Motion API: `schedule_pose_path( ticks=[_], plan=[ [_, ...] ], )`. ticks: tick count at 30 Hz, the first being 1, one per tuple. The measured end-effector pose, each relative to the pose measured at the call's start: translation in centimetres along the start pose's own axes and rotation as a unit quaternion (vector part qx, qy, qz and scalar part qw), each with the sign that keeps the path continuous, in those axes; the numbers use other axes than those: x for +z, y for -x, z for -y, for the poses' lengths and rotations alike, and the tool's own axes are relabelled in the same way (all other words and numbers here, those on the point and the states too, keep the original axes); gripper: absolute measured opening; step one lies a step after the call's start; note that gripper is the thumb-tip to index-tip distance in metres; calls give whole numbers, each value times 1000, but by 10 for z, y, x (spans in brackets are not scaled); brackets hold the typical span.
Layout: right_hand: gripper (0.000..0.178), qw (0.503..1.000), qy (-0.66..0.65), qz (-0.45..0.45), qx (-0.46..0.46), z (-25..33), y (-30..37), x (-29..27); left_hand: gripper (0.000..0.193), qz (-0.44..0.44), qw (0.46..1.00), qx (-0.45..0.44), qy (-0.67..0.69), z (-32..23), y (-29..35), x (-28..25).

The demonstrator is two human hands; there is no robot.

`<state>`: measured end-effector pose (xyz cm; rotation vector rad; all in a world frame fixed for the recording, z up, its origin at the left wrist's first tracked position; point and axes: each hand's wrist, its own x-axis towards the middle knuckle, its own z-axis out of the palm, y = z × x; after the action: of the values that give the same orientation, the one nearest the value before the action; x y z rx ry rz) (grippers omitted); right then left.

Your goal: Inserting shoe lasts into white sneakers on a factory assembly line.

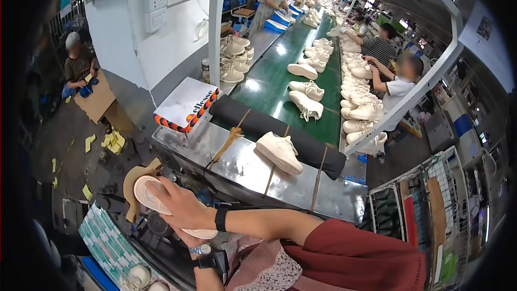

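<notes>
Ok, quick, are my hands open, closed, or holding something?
Right hand: holding a cream-soled shoe, fingers across its sole.
Left hand: at the same shoe, mostly hidden; grip can't be told.

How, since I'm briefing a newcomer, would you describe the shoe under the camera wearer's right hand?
Start at the long green conveyor belt and come down to the metal tabletop at its near end. Below and left of that, the right hand lies across a pale shoe. Its patterned sole faces the camera, unlike the white shoe on the tabletop, which shows its upper.
</notes>
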<state>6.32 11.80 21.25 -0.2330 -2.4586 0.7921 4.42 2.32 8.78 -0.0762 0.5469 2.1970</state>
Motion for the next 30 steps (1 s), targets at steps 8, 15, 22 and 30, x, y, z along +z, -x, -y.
schedule_pose_path(
  ticks=[8,15,22,30],
  plan=[
    [68,684,-608,-39,401,-29,75,-17,87,-11,986,-100,-137,-46,105,-71],
    [64,413,-798,111,424,-34,12,79,63,-27,770,-125,-625,-79,144,-96],
    [82,663,-673,94,314,-55,78,-40,51,-130,860,23,-493,12,-1,-89],
    [90,833,-57,-227,502,-193,340,-182,68,20,536,146,-831,165,-170,41]
  ],
)
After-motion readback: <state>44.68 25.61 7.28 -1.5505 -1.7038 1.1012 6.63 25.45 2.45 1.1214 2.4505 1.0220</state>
